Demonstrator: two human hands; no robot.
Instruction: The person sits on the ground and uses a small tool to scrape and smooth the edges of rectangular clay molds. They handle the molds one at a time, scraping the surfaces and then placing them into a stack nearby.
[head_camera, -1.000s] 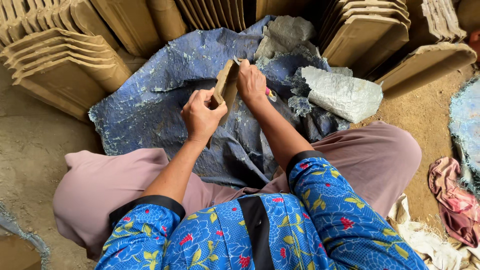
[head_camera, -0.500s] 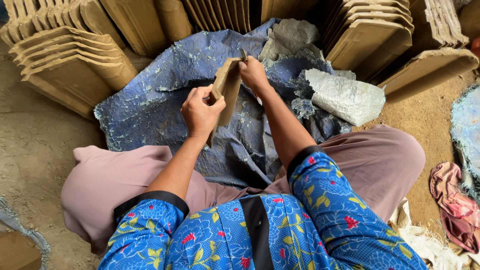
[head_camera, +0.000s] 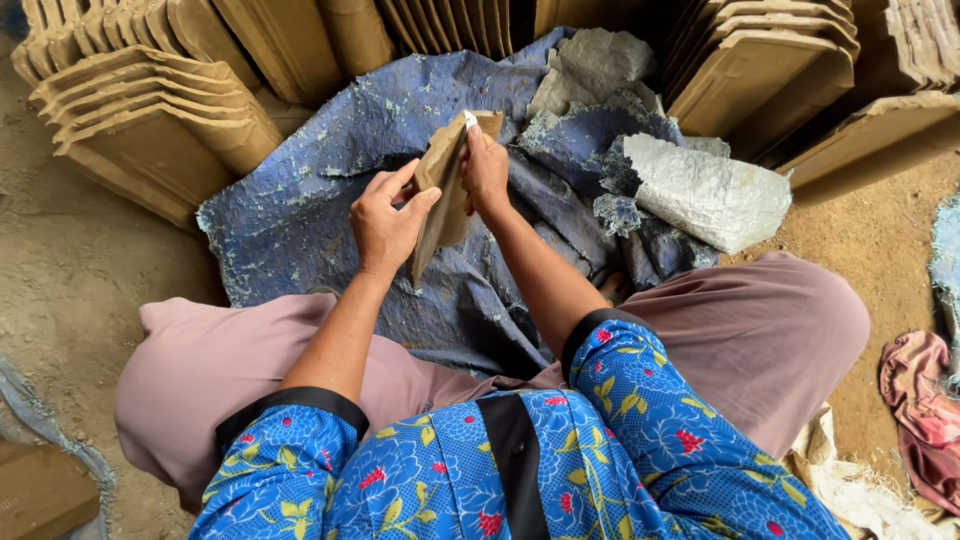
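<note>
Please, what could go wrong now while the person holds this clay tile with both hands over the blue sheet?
The clay tile is held in the air by the left hand and right hand only; it could slip and fall onto the blue sheet. A tilt might also knock it against the grey clay lump nearby.

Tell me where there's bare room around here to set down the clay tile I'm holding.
Both hands, left and right, grip the clay tile. Free patches: the blue sheet between the left hand and the left tile stack, and the dirt floor beyond it. Crowded: the right side, around the grey clay lump and the tile stacks.
</note>
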